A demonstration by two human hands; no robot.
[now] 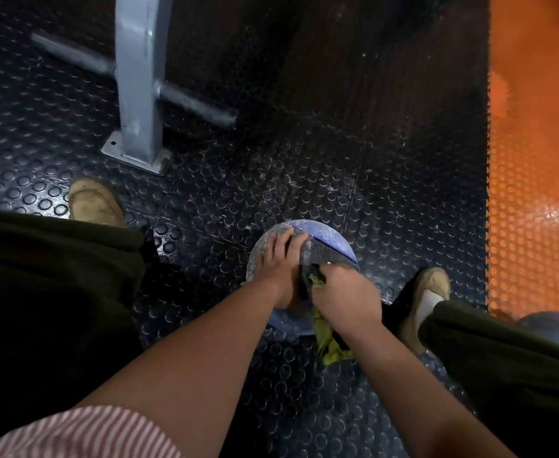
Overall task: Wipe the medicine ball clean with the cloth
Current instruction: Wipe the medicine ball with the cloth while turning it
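The left hand (pixel 276 262) lies flat, fingers straight, on the speckled blue medicine ball (pixel 331 248). The right hand (pixel 346 294) grips a yellow-green cloth (pixel 328 347) against its near side.

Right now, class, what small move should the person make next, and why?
Probably sweep the right hand with its cloth away across the medicine ball: the left hand steadies it flat on top, and the cloth covers only the near side.
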